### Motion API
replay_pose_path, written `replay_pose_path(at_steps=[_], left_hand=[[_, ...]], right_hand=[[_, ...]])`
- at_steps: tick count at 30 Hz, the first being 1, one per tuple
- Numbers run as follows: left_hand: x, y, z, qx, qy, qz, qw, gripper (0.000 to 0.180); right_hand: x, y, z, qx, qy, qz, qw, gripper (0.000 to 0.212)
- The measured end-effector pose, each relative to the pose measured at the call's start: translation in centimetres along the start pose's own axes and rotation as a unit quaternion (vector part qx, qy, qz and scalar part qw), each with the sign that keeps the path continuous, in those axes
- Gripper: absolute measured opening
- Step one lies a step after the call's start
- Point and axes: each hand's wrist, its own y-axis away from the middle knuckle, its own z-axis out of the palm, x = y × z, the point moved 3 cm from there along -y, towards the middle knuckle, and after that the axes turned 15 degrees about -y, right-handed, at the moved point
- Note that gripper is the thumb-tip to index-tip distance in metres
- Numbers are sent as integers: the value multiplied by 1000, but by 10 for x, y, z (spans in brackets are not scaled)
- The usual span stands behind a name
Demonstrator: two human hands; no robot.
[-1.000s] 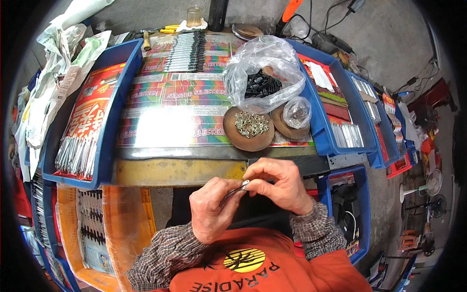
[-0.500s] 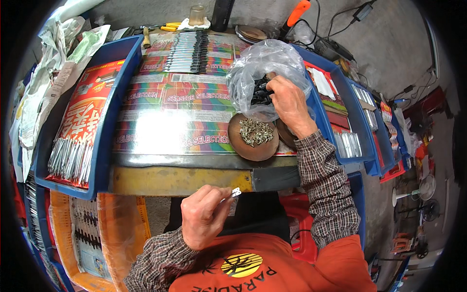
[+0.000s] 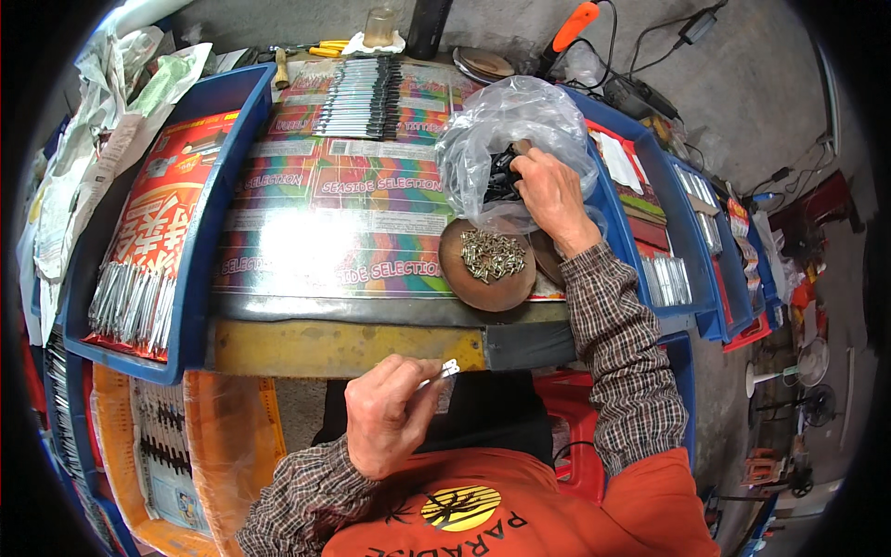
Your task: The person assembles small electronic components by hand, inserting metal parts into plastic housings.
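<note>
My left hand stays near my chest, below the table's front edge, pinching a small silver metal piece. My right hand reaches forward into a clear plastic bag that holds small black parts; its fingers are closed among them, and I cannot tell what they grip. Just in front of the bag sits a round brown dish with a heap of small brass screws.
A shiny colourful sheet covers the worktop, with a row of thin silver strips at the back. Blue trays flank it: silver pieces on the left, packets on the right. An orange tray lies lower left. Tools and cables are behind.
A second ago both hands worked the metal piece together near my chest. My right hand has since left it, passed over the screw dish and gone into the plastic bag.
</note>
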Motion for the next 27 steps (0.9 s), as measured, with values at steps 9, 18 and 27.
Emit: replay_pose_path(at_steps=[9,18,27], left_hand=[[2,5,1,6,-7,2,1000,16],[5,8,-2,2,-16,-7,1000,15],[10,10,-2,-14,-2,-7,1000,16]], right_hand=[[0,-1,0,-10,19,-3,1000,17],[-40,17,-40,60,-170,48,982,18],[-108,98,-60,2,-663,216,717,10]])
